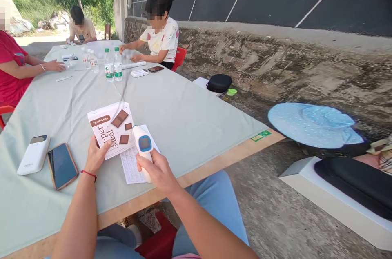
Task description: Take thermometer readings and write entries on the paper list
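My left hand (97, 153) grips the lower left edge of a white box (105, 132) printed with brown chocolate squares, holding it tilted above the table. In my right hand (161, 170) is a white infrared thermometer (141, 136) with a blue-rimmed screen, my fingers wrapped round its handle. Its head is close to the right side of the box. Beneath both lies a sheet of paper (130, 169) covered in small writing, partly hidden by the box and the thermometer. A smartphone (63, 166) and a white power bank (34, 155) lie left of my left hand.
Two water bottles (113, 65) with green caps stand mid-table, smaller bottles (90, 60) behind them. Other people sit at the left, far end and right of the cloth-covered table (183, 112). To the right are a blue hat (312, 124) and a white box with a black case (352, 181).
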`<state>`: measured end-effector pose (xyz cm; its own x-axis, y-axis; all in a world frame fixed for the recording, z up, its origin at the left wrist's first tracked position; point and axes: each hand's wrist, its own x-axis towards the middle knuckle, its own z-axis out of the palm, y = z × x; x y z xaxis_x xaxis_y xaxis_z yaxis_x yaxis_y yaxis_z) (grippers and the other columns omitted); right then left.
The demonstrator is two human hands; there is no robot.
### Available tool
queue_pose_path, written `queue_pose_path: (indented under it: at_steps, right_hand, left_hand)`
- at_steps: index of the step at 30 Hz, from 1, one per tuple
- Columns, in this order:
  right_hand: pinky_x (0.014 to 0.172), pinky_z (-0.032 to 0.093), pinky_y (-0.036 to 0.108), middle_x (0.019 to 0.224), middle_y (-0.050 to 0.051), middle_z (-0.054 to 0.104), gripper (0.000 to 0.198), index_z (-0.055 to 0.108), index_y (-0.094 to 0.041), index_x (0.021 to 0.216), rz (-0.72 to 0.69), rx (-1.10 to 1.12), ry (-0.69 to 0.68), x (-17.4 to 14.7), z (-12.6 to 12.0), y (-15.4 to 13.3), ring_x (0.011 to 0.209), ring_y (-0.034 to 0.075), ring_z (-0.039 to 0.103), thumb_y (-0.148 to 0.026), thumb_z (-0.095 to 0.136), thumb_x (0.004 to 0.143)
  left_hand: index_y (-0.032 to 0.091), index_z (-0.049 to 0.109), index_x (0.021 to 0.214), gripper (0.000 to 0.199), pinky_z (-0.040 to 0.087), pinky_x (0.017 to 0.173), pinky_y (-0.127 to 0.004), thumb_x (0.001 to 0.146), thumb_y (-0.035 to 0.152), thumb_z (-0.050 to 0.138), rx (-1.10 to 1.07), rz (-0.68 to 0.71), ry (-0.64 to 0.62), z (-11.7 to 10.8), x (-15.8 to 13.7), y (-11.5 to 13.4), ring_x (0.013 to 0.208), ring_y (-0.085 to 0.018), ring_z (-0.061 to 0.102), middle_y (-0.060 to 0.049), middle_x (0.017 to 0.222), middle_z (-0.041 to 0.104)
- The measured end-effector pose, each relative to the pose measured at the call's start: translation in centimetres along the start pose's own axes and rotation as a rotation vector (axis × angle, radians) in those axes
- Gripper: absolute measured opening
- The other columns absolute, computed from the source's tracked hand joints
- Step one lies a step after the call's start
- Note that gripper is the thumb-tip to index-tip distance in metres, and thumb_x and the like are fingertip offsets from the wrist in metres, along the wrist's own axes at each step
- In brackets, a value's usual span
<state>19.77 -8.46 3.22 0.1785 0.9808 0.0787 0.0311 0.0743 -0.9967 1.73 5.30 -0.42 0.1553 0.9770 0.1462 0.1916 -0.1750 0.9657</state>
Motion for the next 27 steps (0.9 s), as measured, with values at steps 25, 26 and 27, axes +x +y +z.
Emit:
queue_pose_path:
  at_steps: [25,26,27]
  right_hand:
    - [0.091,0.038,0.043,0.121,0.02,0.054,0.04,0.054,-0.013,0.124,0.314,-1.322,0.318,7.7,-12.7,7.0,0.117,0.034,0.049,-0.032,0.057,0.089]
    - [0.093,0.037,0.043,0.124,0.021,0.053,0.04,0.054,-0.013,0.124,0.263,-1.327,0.327,7.8,-12.1,6.7,0.119,0.034,0.047,-0.03,0.06,0.088]
    - [0.093,0.037,0.042,0.126,0.02,0.052,0.039,0.055,-0.014,0.123,0.201,-1.315,0.329,7.9,-11.4,6.4,0.119,0.034,0.047,-0.028,0.061,0.087]
  left_hand:
    - [0.018,0.053,0.116,0.069,0.05,0.086,-0.042,0.062,0.052,0.08,0.104,0.002,0.148,-1.0,0.2,-0.5,0.101,-0.028,0.062,-0.011,0.113,0.065]
    - [0.018,0.054,0.115,0.068,0.05,0.087,-0.043,0.061,0.051,0.08,0.11,0.006,0.206,-1.2,0.3,-0.6,0.101,-0.027,0.062,-0.011,0.112,0.064]
    - [0.019,0.054,0.114,0.068,0.049,0.089,-0.044,0.06,0.05,0.081,0.116,0.011,0.265,-1.4,0.4,-0.7,0.101,-0.027,0.062,-0.01,0.111,0.064]
